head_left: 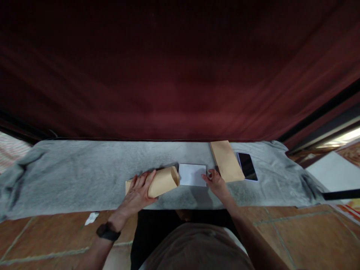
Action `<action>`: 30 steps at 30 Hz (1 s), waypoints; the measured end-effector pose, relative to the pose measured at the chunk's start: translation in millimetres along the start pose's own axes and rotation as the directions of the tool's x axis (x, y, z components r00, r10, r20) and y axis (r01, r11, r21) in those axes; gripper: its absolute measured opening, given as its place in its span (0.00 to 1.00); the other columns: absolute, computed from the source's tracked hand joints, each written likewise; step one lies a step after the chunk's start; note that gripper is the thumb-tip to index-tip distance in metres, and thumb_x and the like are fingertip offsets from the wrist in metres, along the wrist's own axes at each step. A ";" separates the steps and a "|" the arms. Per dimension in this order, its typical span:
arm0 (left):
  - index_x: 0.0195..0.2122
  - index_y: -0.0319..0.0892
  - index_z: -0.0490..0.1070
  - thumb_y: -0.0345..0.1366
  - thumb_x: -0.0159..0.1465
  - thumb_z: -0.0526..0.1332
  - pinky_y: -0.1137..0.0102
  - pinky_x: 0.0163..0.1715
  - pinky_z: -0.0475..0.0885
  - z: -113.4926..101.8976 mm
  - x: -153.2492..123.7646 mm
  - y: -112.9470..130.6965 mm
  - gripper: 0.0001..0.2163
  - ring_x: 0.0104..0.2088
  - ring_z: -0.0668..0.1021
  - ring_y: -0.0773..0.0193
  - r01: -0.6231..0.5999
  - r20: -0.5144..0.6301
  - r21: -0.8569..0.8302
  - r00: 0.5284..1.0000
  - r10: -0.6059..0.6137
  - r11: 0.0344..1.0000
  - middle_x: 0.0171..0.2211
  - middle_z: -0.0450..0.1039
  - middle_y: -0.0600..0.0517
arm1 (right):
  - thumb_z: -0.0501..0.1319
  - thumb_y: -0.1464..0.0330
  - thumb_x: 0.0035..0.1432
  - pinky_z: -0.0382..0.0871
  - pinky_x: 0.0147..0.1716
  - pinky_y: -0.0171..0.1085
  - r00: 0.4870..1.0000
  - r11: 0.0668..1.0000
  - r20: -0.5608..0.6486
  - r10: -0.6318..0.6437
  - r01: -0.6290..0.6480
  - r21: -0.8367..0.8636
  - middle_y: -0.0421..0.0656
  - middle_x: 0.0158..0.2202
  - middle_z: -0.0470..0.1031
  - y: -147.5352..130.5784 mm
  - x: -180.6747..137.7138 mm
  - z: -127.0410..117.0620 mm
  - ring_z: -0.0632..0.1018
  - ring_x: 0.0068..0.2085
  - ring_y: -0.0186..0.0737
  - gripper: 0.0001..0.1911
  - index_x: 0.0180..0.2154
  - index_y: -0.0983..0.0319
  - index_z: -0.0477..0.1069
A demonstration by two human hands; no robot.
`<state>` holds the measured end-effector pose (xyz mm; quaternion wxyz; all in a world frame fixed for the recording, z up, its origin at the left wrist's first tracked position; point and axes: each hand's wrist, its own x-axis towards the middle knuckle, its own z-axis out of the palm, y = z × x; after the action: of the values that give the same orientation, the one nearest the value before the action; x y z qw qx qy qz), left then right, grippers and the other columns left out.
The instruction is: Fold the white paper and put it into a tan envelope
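My left hand (140,191) lies over a brown paper envelope (164,182), its fingers and thumb gripping the sides. The envelope bulges, and its mouth gapes open to the right. Just beside that mouth, a white rectangular sheet or stack of paper (192,174) lies flat; whether its left edge is inside the mouth I cannot tell. My right hand (216,183) is at the paper's right edge, thumb on it and fingers curled. Right of this hand rests a stack of brown envelopes (229,161).
A phone (248,166) lies beside the envelope stack. Grey cloth (84,172) covers the long, narrow surface. Behind it hangs a dark red curtain (174,93). A crumpled white scrap (91,218) is on the tiled floor (315,236). A white panel (334,168) stands at the right.
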<state>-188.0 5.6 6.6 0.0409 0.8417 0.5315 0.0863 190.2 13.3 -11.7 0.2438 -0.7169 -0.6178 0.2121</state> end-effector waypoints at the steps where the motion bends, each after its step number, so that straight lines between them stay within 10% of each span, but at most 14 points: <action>1: 0.76 0.46 0.39 0.43 0.56 0.68 0.42 0.69 0.51 0.2 -3.2 -6.9 0.52 0.67 0.65 0.40 0.021 0.018 0.008 1.000 -0.021 1.000 0.66 0.63 0.39 | 0.63 0.55 0.65 0.74 0.46 0.44 1.000 0.993 -0.002 0.026 -0.026 -0.112 0.54 0.43 0.80 3.2 1.3 4.8 0.81 0.45 0.52 0.21 0.49 0.65 0.72; 7: 0.76 0.48 0.41 0.41 0.53 0.68 0.42 0.70 0.47 3.7 -3.3 -17.0 0.52 0.68 0.64 0.41 0.074 0.133 0.015 0.988 -0.075 0.997 0.67 0.62 0.40 | 0.67 0.58 0.63 0.73 0.47 0.41 0.993 0.922 -0.023 0.112 -0.113 -0.371 0.60 0.49 0.79 -13.5 3.4 34.1 0.81 0.50 0.54 0.24 0.53 0.67 0.69; 16: 0.77 0.48 0.39 0.43 0.51 0.68 0.42 0.70 0.46 -1.7 5.5 -13.5 0.55 0.71 0.61 0.41 0.152 0.252 -0.026 0.957 -0.141 0.988 0.70 0.57 0.39 | 0.67 0.63 0.59 0.73 0.47 0.41 0.980 0.951 -0.004 0.199 -0.195 -0.240 0.52 0.45 0.80 -15.3 12.5 32.7 0.81 0.49 0.51 0.16 0.46 0.61 0.69; 21: 0.76 0.49 0.38 0.42 0.51 0.68 0.42 0.70 0.47 -0.8 4.0 -14.7 0.55 0.70 0.61 0.41 0.140 0.228 -0.044 0.966 -0.126 0.989 0.69 0.59 0.39 | 0.61 0.65 0.56 0.73 0.45 0.43 0.991 0.983 -0.070 0.118 -0.106 0.153 0.45 0.37 0.77 -0.5 17.2 33.4 0.79 0.43 0.49 0.06 0.37 0.57 0.68; 30: 0.76 0.48 0.40 0.42 0.51 0.68 0.42 0.69 0.50 -0.8 8.9 -15.4 0.54 0.70 0.62 0.40 0.132 0.231 -0.083 0.967 -0.110 0.988 0.70 0.58 0.38 | 0.63 0.52 0.55 0.75 0.45 0.45 1.000 0.643 -0.004 0.010 -0.003 0.766 0.45 0.41 0.81 -4.1 19.2 9.7 0.80 0.43 0.49 0.22 0.45 0.59 0.74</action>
<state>-198.0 20.2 5.8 0.1475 0.8089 0.5689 0.0134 184.0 33.6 -16.9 0.5256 -0.5501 -0.4666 0.4511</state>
